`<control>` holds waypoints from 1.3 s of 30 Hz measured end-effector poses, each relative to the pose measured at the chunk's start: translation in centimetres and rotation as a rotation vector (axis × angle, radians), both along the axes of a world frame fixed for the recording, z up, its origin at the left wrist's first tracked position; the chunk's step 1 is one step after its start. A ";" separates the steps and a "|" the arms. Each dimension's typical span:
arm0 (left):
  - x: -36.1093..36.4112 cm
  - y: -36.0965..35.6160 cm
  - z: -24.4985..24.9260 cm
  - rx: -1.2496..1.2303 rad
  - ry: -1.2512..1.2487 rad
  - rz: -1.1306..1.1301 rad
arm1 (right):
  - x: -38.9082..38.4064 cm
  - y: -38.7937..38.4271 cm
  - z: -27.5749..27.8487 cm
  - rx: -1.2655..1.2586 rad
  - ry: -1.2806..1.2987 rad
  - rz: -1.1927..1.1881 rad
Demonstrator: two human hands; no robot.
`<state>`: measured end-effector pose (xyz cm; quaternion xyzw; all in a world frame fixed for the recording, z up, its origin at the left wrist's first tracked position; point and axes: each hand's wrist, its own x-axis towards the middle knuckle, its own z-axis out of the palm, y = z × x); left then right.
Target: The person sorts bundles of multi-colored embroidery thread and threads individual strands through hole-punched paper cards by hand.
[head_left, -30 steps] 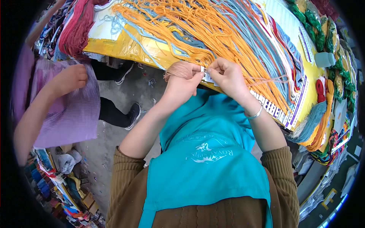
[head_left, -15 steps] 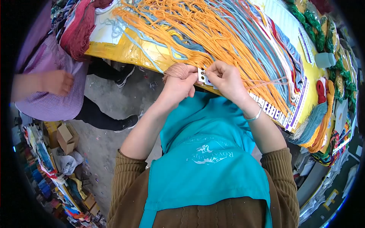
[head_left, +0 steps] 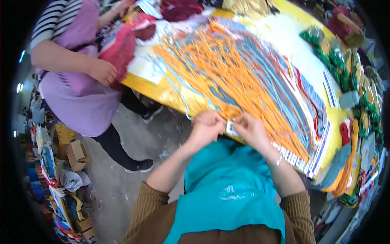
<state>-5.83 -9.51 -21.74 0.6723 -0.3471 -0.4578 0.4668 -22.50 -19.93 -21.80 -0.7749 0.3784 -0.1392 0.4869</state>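
Both of my hands meet at the table's near edge, over the teal apron point(head_left: 227, 179). My left hand point(head_left: 208, 125) has its fingers curled at the left side of a small white card with dark holes point(head_left: 230, 128). On the card's right side, my right hand point(head_left: 250, 129) pinches it between thumb and fingers. Orange threads point(head_left: 243, 73) fan out over the table from just behind the card. Blue-grey threads point(head_left: 280, 107) lie to their right. The view is blurred, and what else my left fingers hold cannot be made out.
At the left stands a person in a lilac apron point(head_left: 81, 105), one hand near red yarn point(head_left: 122, 51). The yellow table point(head_left: 140, 83) carries a pale cup point(head_left: 349, 99), green bundles point(head_left: 335, 55) and blue and orange skeins point(head_left: 337, 162). Cardboard boxes point(head_left: 77, 155) sit lower left.
The view has shifted, so the table and my hands appear lower and further right. More of the person at the left shows. The pinkish yarn ball at my left hand is no longer visible.
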 end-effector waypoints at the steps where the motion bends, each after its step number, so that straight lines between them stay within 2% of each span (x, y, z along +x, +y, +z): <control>1: 0.0 0.1 0.5 -0.020 0.043 -0.014 | 0.2 0.0 0.3 -0.011 0.026 0.009; 2: -0.1 0.0 1.0 0.024 0.043 -0.073 | 0.4 0.0 0.8 -0.034 0.036 0.015; 5: -0.7 0.1 1.3 -0.137 0.399 -0.154 | 0.7 0.1 1.8 -0.076 0.059 0.017; 7: -0.8 -0.2 2.3 -0.083 0.392 -0.246 | 0.9 0.1 1.7 -0.082 0.044 0.008; 8: -0.7 -0.3 2.7 -0.054 0.391 -0.290 | 0.9 0.1 1.9 0.011 0.063 -0.010; 11: -0.2 -0.9 2.8 0.021 0.455 -0.169 | 1.0 -0.2 1.2 0.135 -0.082 -0.070; 14: -0.1 -2.0 3.0 0.096 0.141 -0.257 | 0.7 -0.8 0.2 0.193 -0.143 -0.010; 17: 0.8 -2.9 1.3 -0.133 -0.327 -0.558 | 0.4 -1.0 1.1 0.293 -0.124 0.048; 18: 0.6 -2.7 2.4 -0.056 -0.227 -0.530 | 0.3 -1.1 1.3 0.308 -0.127 0.057; 21: 0.8 -3.1 2.6 -0.142 -0.322 -0.528 | 0.3 -1.0 1.2 0.348 -0.145 0.061; 24: 2.7 -2.6 3.2 0.169 0.724 -0.231 | 0.5 -1.1 0.7 0.333 -0.129 0.047; 27: 6.9 -1.4 3.4 0.129 0.955 -0.114 | 0.5 -0.9 2.7 0.301 -0.019 0.086; 29: 11.8 -0.6 4.5 0.061 0.958 0.029 | 0.4 -0.7 3.3 0.311 0.026 0.101; 31: 17.5 -0.2 5.4 -0.111 1.039 0.106 | 0.4 -0.8 3.3 0.326 0.024 0.105; 33: 21.6 -1.7 6.1 -0.336 0.932 0.755 | 0.5 -0.9 3.0 0.325 0.023 0.102; 35: 27.1 -1.0 5.3 -0.720 0.705 0.469 | 0.4 -0.9 2.5 0.317 0.037 0.086; 38: 21.8 -2.2 8.6 -0.407 0.280 0.756 | 0.3 -0.7 2.5 0.312 -0.002 0.078; 39: 19.9 -2.0 8.3 -0.416 0.366 0.624 | 0.2 -0.6 2.3 0.328 -0.023 0.073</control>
